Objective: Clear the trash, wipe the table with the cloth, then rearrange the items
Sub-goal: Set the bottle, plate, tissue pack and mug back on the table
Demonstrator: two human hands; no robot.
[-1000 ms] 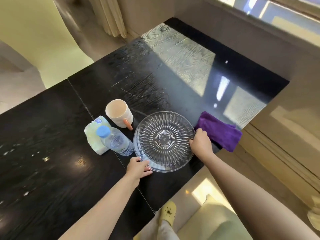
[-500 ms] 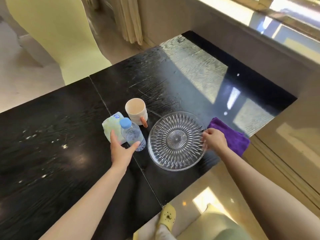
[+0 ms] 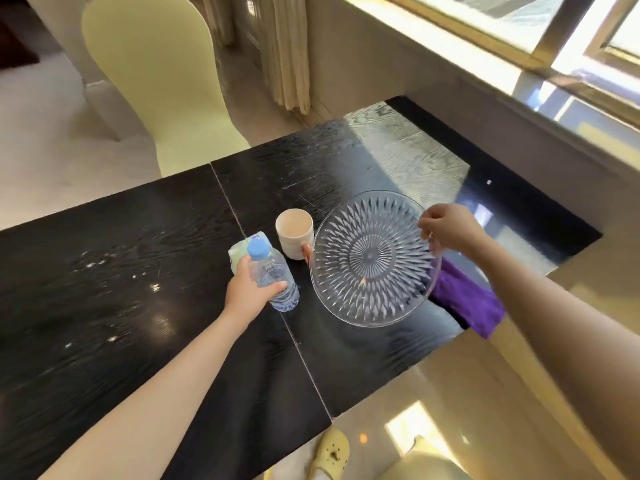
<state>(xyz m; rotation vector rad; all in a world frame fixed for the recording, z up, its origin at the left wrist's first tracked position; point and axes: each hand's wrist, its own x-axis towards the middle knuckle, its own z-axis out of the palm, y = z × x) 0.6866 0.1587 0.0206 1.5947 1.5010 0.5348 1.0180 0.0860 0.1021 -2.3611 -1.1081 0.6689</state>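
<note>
At the near edge of the black table (image 3: 104, 278), both hands hold items during the rearranging.

On the left, the left hand (image 3: 246, 292) wraps the lower body of the water bottle (image 3: 273, 277), fingers closed round it, probably so it can be carried off without tipping; its long axis runs from the base nearest the person up to the blue cap, which points away and slightly left, toward the tissue pack (image 3: 242, 251) just behind. The right hand (image 3: 446, 227) pinches the far right rim of the glass plate (image 3: 349, 299), which looks tilted up over the purple cloth (image 3: 467, 299), its patterned face toward the camera. Between bottle and plate stands the cup (image 3: 294, 233), upright, mouth open upward.
</note>
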